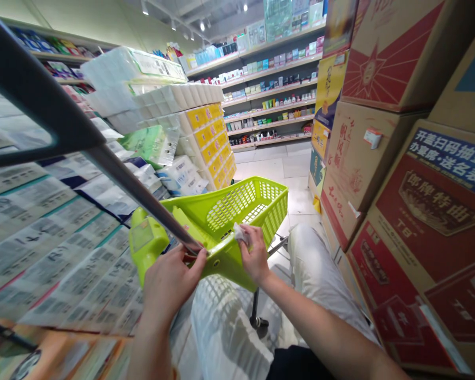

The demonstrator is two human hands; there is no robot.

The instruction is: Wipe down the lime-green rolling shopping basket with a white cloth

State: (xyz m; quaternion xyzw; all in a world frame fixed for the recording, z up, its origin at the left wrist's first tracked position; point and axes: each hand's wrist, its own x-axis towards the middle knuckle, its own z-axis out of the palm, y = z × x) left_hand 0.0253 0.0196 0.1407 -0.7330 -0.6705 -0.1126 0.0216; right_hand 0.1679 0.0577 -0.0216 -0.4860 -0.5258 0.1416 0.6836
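A lime green shopping basket (261,203) on a wheeled frame stands tilted in front of me in a shop aisle. My left hand (168,282) is closed around the lower end of its long grey pull handle (63,126), where the handle meets the basket's rim. My right hand (253,253) pinches a small crumpled white wipe (239,232) and presses it against the basket's near rim. My knees in light trousers (312,264) sit just behind the basket.
Packs of tissue and toilet paper (162,100) fill the shelves on the left. Stacked red and brown cardboard boxes (399,174) line the right side. Shelves of bottles (269,100) stand at the far end across the tiled floor (277,163).
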